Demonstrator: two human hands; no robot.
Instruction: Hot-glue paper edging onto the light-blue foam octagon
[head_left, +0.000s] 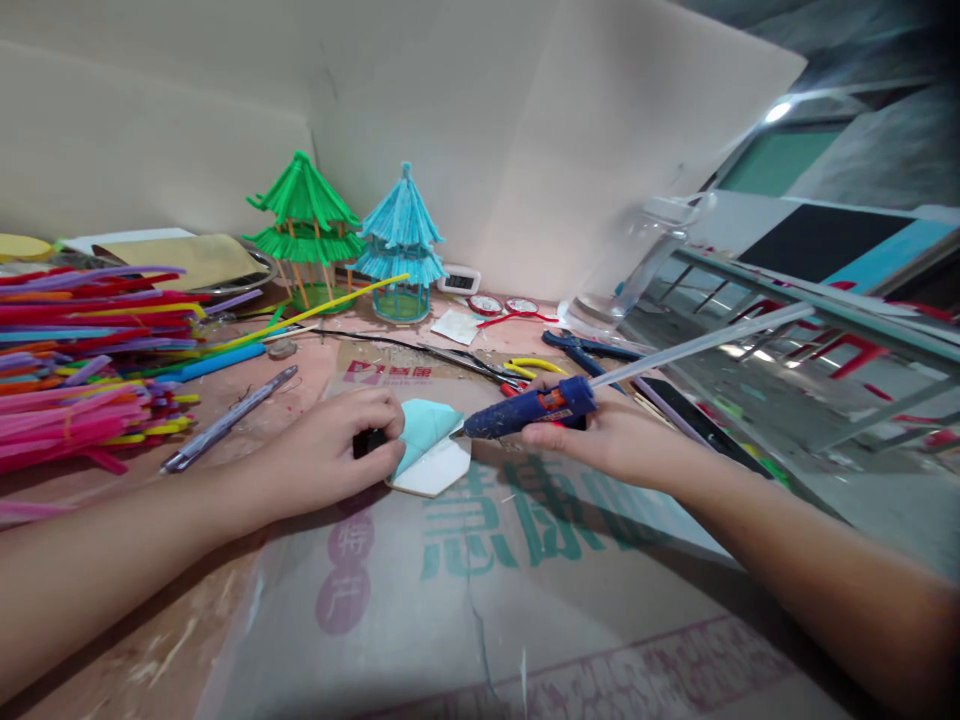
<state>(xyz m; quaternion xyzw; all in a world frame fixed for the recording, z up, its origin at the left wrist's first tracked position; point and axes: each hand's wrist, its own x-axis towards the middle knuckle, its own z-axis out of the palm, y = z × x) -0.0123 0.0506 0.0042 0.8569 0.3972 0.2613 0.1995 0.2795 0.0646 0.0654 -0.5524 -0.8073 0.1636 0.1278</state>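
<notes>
My right hand [611,435] grips a blue hot glue gun [506,415], with a long clear glue stick [705,345] running out of its back end. The nozzle points left and meets the edge of a folded light blue sheet [427,425]. That sheet partly covers a white board piece with cut corners [439,470]. My left hand [360,440] pinches the left edge of the sheet and board between thumb and curled fingers. Both hands are just above the printed cardboard [420,620].
Bundles of coloured pipe cleaners [82,370] lie at the left. Behind stand a green pagoda model [304,235] and a blue pagoda model [401,250], beside a small digital clock [459,281]. Pliers [577,350], a clear jug [630,265] and a phone [701,425] are at the right.
</notes>
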